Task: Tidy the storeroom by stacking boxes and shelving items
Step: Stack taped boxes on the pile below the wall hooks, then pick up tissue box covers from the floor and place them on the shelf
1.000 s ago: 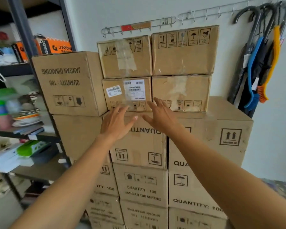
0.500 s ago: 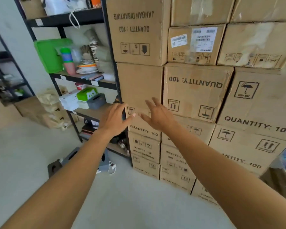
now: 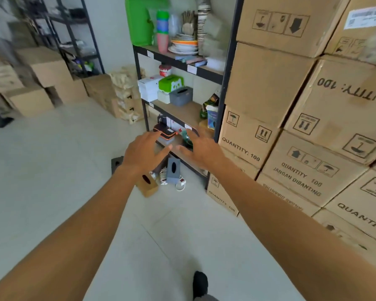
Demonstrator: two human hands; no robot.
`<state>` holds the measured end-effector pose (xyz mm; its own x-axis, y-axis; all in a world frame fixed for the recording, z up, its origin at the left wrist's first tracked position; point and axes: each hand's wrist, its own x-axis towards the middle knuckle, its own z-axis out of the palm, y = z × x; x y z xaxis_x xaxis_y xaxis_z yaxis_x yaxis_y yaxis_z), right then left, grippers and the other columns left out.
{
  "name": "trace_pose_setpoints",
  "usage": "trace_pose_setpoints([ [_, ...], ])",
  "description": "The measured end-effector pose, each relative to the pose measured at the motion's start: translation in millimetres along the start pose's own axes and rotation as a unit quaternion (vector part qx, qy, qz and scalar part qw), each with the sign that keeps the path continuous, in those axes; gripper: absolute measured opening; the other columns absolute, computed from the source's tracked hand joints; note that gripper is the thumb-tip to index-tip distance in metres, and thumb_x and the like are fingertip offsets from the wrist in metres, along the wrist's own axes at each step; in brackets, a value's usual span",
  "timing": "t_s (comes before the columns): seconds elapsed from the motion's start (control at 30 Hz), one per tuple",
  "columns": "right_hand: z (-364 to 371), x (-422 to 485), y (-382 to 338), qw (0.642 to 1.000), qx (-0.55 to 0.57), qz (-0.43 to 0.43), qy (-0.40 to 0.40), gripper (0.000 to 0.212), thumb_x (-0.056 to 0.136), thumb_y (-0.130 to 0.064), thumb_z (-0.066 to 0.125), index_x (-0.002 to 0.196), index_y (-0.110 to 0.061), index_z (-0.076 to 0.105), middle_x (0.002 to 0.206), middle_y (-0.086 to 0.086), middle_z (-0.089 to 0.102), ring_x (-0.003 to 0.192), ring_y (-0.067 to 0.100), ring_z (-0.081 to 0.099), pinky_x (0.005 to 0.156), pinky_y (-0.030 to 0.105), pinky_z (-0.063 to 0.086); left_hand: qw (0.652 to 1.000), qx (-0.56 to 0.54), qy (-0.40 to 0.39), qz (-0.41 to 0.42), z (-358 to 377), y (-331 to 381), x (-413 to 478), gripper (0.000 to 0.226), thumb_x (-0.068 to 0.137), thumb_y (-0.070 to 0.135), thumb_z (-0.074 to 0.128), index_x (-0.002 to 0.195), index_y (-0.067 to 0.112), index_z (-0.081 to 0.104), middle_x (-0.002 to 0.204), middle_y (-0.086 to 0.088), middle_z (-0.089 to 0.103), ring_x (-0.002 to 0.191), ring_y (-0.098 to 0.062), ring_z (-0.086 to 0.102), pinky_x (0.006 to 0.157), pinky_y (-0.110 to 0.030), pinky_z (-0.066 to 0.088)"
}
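Observation:
Both my arms stretch forward over the pale floor. My left hand (image 3: 144,152) and my right hand (image 3: 201,148) hang empty with fingers spread, side by side in front of the black metal shelf rack (image 3: 223,101). On the floor below them lie a grey tissue box (image 3: 173,171) and a brown tissue box (image 3: 148,184), partly hidden by my left wrist. A tall stack of brown cartons (image 3: 308,118) printed "QUANTITY: 100" fills the right side.
The rack holds a green tray (image 3: 139,20), stacked cups and plates (image 3: 183,43), and small white, green and grey boxes (image 3: 167,90). A white cable (image 3: 180,182) lies beside the tissue boxes. More cartons (image 3: 44,83) and another rack stand at the far left. My dark shoe (image 3: 200,283) shows at the bottom.
My view has swung left and down, from the carton stack to the shelf rack and floor. Both hands have left the cartons and still hold nothing.

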<state>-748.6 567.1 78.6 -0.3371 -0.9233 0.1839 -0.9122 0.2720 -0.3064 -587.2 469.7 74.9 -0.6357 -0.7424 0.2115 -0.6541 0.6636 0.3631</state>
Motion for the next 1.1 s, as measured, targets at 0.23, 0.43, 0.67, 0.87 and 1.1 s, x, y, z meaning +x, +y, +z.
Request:
trace_pose_setpoints([
  [0.23,65,62,-21,0.998,0.024,-0.026,-0.055,0.066,0.094,-0.056,0.045,0.145,-0.018,0.03,0.156,0.01,0.02,0.136,0.033,0.036,0.1,0.049,0.041,0.998,0.004,-0.028,-0.055,18,-75,31,0.065,0.095,0.056,0.045,0.148,0.019,0.035,0.147,-0.008,0.041,0.132,-0.028,0.04,0.1,-0.041,0.039],
  [0.43,115,121,-26,0.994,0.037,-0.033,-0.098,0.063,0.095,-0.052,0.046,0.144,-0.014,0.035,0.149,0.013,0.03,0.126,0.032,0.047,0.095,0.045,0.047,0.992,-0.02,-0.074,-0.096,47,-134,70,0.066,0.094,0.056,0.047,0.147,0.019,0.036,0.145,-0.007,0.045,0.131,-0.027,0.044,0.101,-0.04,0.04],
  [0.67,162,191,-53,0.988,0.019,-0.039,-0.147,0.06,0.097,-0.05,0.044,0.145,-0.016,0.035,0.152,0.011,0.027,0.13,0.03,0.043,0.098,0.041,0.042,0.983,-0.028,-0.106,-0.144,65,-218,104,0.068,0.093,0.057,0.048,0.149,0.021,0.033,0.147,-0.007,0.043,0.133,-0.026,0.041,0.104,-0.042,0.039],
  [0.87,210,260,-102,0.987,0.017,-0.008,-0.158,0.059,0.096,-0.049,0.047,0.144,-0.015,0.037,0.152,0.01,0.03,0.133,0.03,0.039,0.098,0.039,0.041,0.981,-0.041,-0.118,-0.149,66,-326,144,0.068,0.093,0.055,0.05,0.15,0.022,0.032,0.15,-0.004,0.041,0.135,-0.025,0.039,0.106,-0.04,0.035],
  [1.1,265,327,-150,0.983,0.016,0.068,-0.17,0.061,0.096,-0.05,0.047,0.145,-0.016,0.035,0.153,0.009,0.027,0.134,0.031,0.037,0.097,0.043,0.041,0.974,-0.019,-0.189,-0.126,68,-435,190,0.072,0.092,0.062,0.044,0.15,0.023,0.031,0.15,-0.006,0.04,0.133,-0.027,0.039,0.104,-0.042,0.036],
])
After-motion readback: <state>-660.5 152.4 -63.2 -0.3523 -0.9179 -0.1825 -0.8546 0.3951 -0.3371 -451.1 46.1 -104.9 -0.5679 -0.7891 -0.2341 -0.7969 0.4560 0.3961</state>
